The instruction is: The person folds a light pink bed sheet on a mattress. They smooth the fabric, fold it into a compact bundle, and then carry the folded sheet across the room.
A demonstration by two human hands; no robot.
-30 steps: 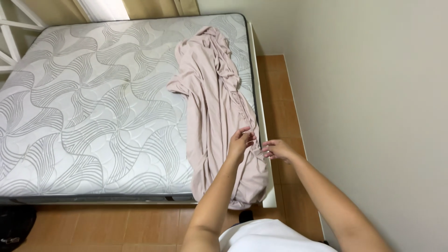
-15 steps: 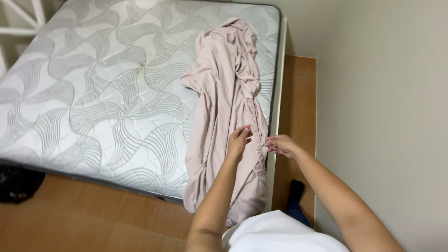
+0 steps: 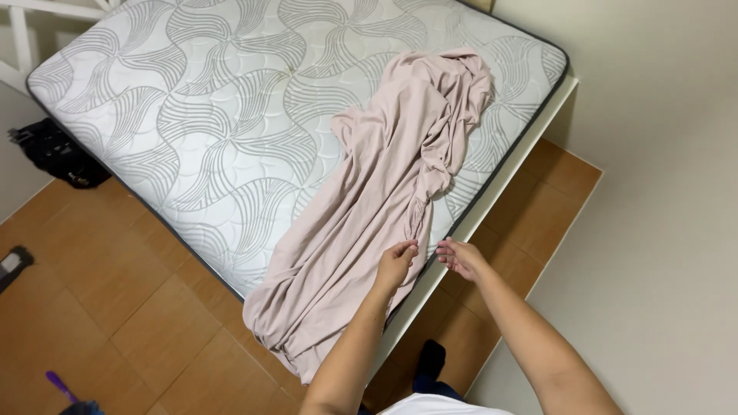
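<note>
Black bag (image 3: 54, 154): on the floor at far left, against the mattress edge.

Floor (image 3: 115, 307): brown tiles, showing left of and below the bed, and again in the strip by the wall.

Mattress (image 3: 215, 131): 1, bare, white with a grey swirl pattern, dark piping round the edge, set at a slant across the view.

Sheet (image 3: 369, 223): 1, pale pink, crumpled in a long band down the right side of the mattress; its lower end hangs over the near edge toward the floor.

Left hand (image 3: 396, 261): on the sheet's right edge near the bed's side, fingers curled and pinching the cloth.

Right hand (image 3: 460, 257): just beside the left, over the white bed frame (image 3: 492, 192); fingers partly bent toward the sheet's edge. Cannot tell whether it has hold of cloth.

Wall (image 3: 661, 192): plain, pale, at right.
</note>
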